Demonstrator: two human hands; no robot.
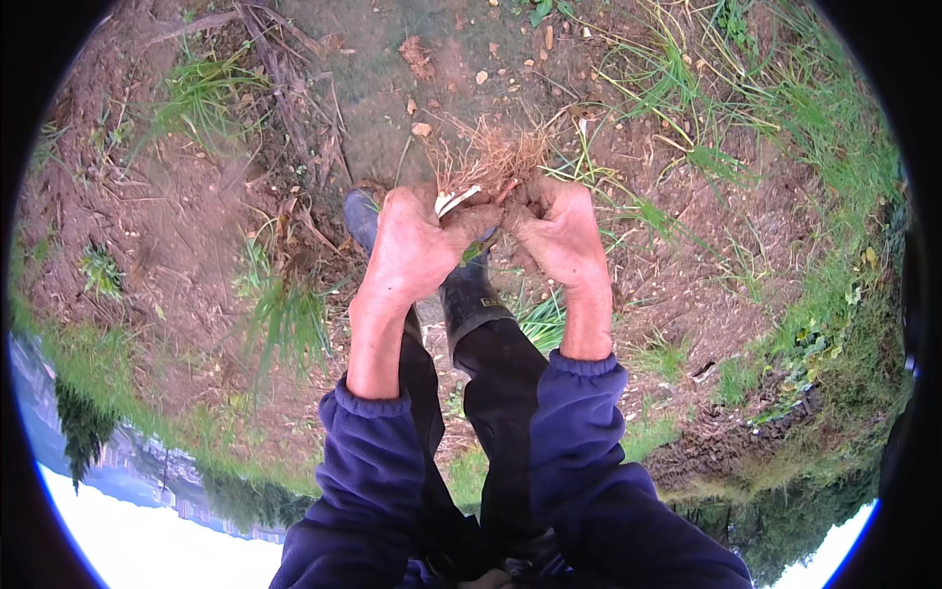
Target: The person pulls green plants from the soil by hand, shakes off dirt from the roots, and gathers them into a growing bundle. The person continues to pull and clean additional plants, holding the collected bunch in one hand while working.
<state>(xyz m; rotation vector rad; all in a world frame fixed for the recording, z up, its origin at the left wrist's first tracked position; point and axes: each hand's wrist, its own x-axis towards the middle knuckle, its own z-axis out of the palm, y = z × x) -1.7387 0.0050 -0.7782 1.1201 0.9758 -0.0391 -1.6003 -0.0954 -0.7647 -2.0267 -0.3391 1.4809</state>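
Observation:
My left hand [423, 239] holds white-stemmed plants [460, 199], their pale stalks showing between thumb and fingers. Beside it, my right hand [556, 228] closes around the near side of the same bunch, its fingers hidden under soil and roots. A tangle of thin brown roots [493, 154] spreads out beyond both hands. Between the two thumbs a reddish piece of stem or root [506, 191] shows. A small green leaf [471, 252] hangs below the left thumb. Both hands look muddy at the fingers.
Below the hands are my dark rubber boots [471, 294] on bare reddish soil [199, 250]. Grassy green clumps [291, 316] grow at the left, with more tufts [662, 81] at the upper right. Dry stalks [276, 81] lie at the upper left, and small stones [482, 76] are scattered ahead.

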